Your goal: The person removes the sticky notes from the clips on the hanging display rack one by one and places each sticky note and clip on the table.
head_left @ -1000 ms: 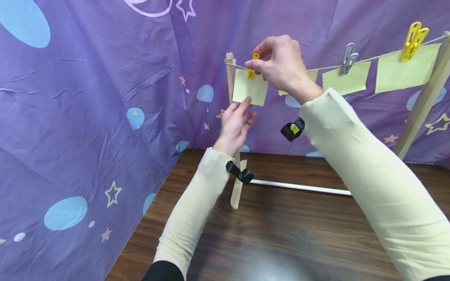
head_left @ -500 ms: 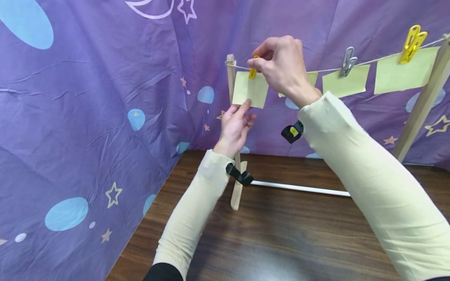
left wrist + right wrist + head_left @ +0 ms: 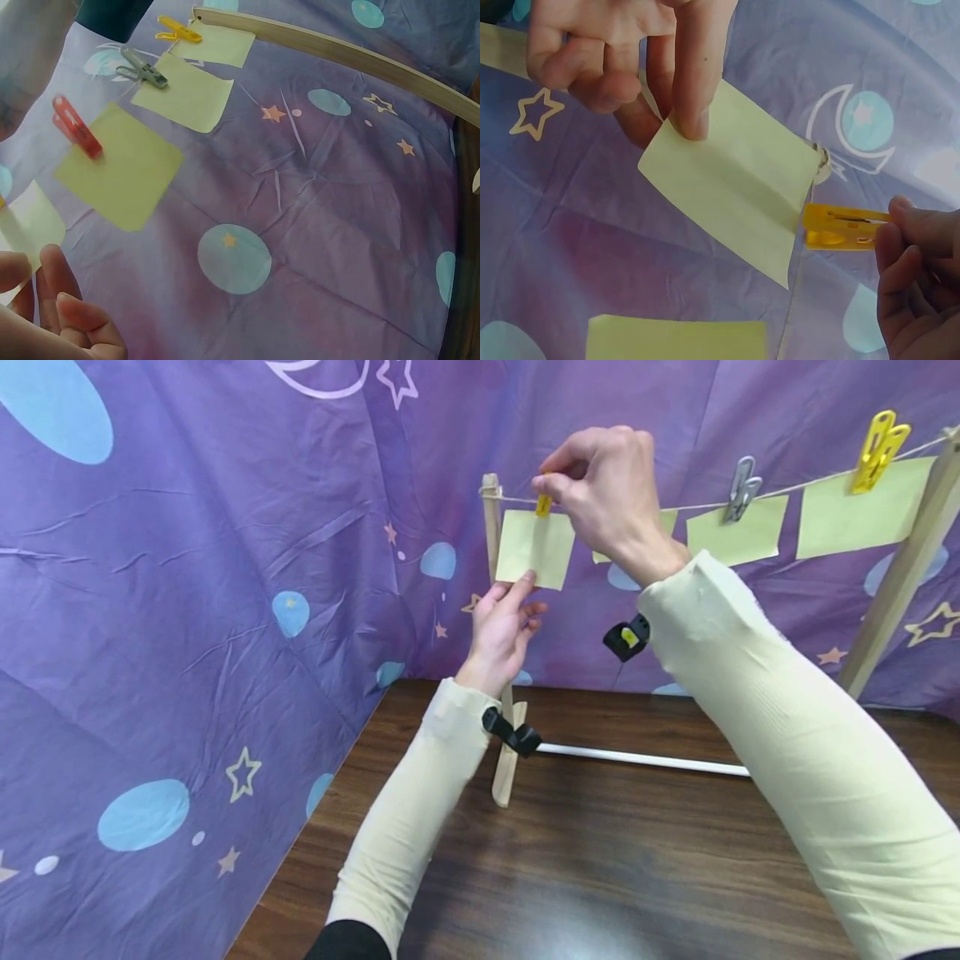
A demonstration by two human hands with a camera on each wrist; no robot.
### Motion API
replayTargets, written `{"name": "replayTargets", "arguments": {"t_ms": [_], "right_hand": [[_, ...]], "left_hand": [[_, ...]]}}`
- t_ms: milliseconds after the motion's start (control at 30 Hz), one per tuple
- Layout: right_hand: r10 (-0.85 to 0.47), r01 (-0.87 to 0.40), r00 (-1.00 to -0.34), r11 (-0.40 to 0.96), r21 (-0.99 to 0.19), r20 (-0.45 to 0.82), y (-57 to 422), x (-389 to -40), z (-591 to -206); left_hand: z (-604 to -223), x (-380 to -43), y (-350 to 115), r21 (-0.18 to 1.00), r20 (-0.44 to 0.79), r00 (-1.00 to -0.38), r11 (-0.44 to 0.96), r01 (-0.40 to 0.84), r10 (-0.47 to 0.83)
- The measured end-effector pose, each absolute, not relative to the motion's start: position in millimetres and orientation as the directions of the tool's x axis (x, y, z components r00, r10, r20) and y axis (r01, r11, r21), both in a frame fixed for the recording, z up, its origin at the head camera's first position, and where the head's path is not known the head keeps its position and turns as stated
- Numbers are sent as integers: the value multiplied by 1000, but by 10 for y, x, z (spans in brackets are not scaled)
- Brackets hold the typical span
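Observation:
My left hand (image 3: 498,631) pinches the lower edge of a pale yellow paper square (image 3: 534,550), its thumb on the front face. The paper hangs just below the string near the left wooden post (image 3: 492,518). Above it, my right hand (image 3: 611,485) pinches a yellow clothespin (image 3: 543,507) by its handle end. In the right wrist view, the tip of the clothespin (image 3: 844,226) is right at the paper's top edge; whether they touch I cannot tell. The left wrist view shows my left hand (image 3: 67,307) at the lower left with part of the paper (image 3: 34,225).
Further right on the string hang papers under a red clothespin (image 3: 77,127), a grey clothespin (image 3: 742,489) and another yellow clothespin (image 3: 879,453). A wooden post (image 3: 903,560) stands at the right, and a white rod (image 3: 637,758) runs low across the brown table (image 3: 570,860).
My right hand has risen slightly and drawn the yellow clothespin up, from overlapping the paper's front to its top edge. My left hand keeps hold of the paper, almost still.

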State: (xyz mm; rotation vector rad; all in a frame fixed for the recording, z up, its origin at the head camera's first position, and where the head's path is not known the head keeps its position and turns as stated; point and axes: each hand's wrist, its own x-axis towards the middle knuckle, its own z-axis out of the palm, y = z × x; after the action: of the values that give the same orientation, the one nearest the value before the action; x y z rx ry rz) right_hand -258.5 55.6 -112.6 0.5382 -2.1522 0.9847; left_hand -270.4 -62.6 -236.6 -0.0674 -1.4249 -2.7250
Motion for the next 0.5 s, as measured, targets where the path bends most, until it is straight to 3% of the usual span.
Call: {"name": "replayTargets", "arguments": {"t_ms": [500], "right_hand": [[-59, -596, -686, 618, -513, 725, 617, -2530, -1069]], "left_hand": [[-2311, -2615, -620, 834, 40, -998, -549, 59, -47]]}}
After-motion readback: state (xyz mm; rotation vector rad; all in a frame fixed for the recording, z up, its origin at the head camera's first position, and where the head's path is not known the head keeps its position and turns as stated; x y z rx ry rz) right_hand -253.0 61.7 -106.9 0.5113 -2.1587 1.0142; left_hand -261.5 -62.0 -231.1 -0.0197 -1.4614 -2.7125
